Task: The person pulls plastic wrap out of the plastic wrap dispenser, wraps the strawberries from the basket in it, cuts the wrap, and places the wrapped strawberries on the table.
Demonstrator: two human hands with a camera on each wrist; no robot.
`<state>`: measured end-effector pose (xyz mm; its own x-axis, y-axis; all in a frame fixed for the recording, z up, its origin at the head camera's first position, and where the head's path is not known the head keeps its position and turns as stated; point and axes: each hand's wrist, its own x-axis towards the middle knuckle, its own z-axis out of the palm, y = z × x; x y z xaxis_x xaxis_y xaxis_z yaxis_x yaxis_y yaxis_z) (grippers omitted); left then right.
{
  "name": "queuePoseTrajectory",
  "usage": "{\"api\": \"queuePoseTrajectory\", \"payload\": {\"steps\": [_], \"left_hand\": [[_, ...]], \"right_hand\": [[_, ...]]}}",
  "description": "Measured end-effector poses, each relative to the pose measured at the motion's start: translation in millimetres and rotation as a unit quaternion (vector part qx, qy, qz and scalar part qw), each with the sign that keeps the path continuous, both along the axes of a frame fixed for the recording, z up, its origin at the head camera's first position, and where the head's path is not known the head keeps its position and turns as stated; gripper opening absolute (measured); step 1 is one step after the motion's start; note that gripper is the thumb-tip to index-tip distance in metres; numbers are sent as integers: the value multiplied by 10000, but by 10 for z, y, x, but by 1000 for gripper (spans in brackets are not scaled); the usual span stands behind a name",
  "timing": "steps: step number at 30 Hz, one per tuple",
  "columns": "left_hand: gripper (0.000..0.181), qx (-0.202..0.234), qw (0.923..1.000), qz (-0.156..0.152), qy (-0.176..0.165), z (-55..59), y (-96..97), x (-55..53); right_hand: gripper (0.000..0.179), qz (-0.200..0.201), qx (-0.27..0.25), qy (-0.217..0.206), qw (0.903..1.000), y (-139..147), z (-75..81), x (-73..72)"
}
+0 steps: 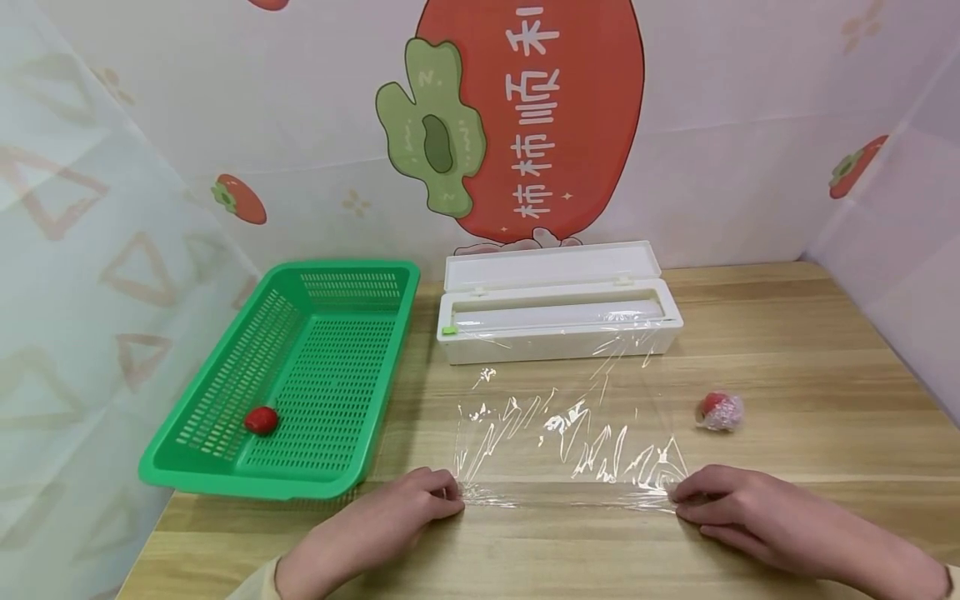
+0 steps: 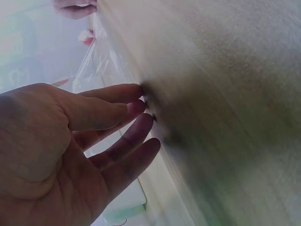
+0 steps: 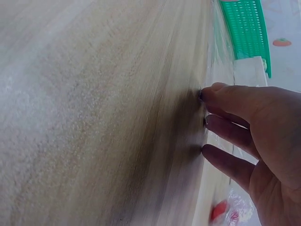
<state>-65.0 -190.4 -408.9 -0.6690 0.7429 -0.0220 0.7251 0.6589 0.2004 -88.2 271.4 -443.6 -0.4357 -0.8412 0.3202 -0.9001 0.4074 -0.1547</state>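
The step in hand seems to be stretching the clear film (image 1: pixel 555 433) over the table (image 1: pixel 810 350), from the white box (image 1: pixel 562 293) to both hands. The left hand (image 1: pixel 401 518) pinches its near left corner, the right hand (image 1: pixel 776 517) its near right — fingers curled, slightly parted. The next move probably calls for keeping that edge taut. Count: one film sheet, one box, one green basket (image 1: pixel 330 375), two red fruits — one bare (image 1: pixel 261 421) inside the basket, one in clear wrap (image 1: pixel 720 412) right of the film.

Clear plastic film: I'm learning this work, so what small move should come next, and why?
Probably slide the small green tab, perhaps a cutter, along the white rectangular box: the clear plastic film runs from there to the left hand and right hand.
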Motion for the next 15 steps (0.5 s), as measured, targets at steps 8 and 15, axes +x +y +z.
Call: {"api": "queuePoseTrajectory", "payload": {"steps": [8,15], "left_hand": [[34,-255,9994,209,-115,22,16,13],[25,-439,9988,132,-185,178,64,51]], "right_hand": [[18,-7,5,117,9999,0,5,-2],[16,-88,143,177,9997,-4,22,3]]}}
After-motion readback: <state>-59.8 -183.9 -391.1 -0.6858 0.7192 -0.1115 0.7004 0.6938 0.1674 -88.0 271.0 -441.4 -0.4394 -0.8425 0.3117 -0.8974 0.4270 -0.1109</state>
